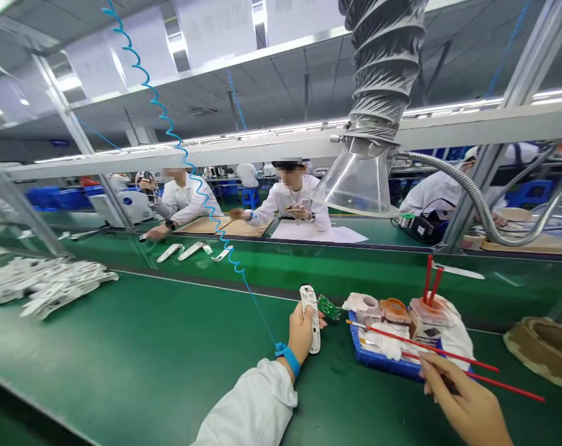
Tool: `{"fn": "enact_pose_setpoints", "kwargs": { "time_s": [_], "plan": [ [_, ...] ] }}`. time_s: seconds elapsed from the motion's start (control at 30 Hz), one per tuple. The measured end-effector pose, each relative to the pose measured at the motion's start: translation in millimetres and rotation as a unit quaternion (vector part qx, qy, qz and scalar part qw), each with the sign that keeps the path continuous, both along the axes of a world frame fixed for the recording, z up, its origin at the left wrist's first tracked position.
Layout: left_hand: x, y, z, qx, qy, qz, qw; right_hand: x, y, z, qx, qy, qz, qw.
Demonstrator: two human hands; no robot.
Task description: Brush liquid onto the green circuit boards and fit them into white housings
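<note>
Left hand (302,334) clamped around a white plastic device shell (308,298) just left of the blue tray (364,353), right hand (466,402) pinched on a red-handled brush (402,339) reaching across that tray.

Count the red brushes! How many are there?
4 brushes: two stand in the pot, and two are in the right hand. More may be hidden.
</note>
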State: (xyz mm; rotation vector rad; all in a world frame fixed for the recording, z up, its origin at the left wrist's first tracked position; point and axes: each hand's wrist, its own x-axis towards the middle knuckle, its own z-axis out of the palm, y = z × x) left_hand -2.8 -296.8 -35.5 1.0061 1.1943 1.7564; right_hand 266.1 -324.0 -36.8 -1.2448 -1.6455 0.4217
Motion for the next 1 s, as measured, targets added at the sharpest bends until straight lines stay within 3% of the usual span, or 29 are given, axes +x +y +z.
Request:
{"fn": "enact_pose_setpoints", "kwargs": {
  "time_s": [0.13, 0.23, 0.33, 0.47, 0.57, 0.7, 0.87, 1.0],
  "plan": [
    [-3, -36, 20.6, 0.012, 0.046, -0.035, 0.998, -13, -6, 16.2, -0.018, 0.013, 0.021, 1.0],
    [1, -65, 34.7, 0.009, 0.074, -0.088, 0.993, -34, -10, 39.8, -0.051, 0.02, 0.151, 0.987],
    [7, -89, 46.5, -0.001, 0.099, -0.134, 0.986, -56, -13, 63.3, -0.145, 0.038, 0.363, 0.92],
    [9, -106, 59.8, -0.002, 0.167, -0.105, 0.98, -71, -19, 75.1, -0.274, 0.149, 0.489, 0.815],
    [7, -110, 64.0, 0.008, 0.248, -0.055, 0.967, -76, -25, 72.8, -0.329, 0.211, 0.499, 0.774],
    [8, -110, 61.9, -0.025, 0.255, -0.058, 0.965, -80, -30, 69.7, -0.366, 0.244, 0.485, 0.756],
    [13, -108, 57.8, -0.049, 0.2, -0.024, 0.978, -80, -29, 69.4, -0.367, 0.299, 0.426, 0.771],
    [15, -105, 55.6, -0.021, 0.269, -0.015, 0.963, -80, -28, 66.6, -0.348, 0.308, 0.401, 0.79]
  ]
}}
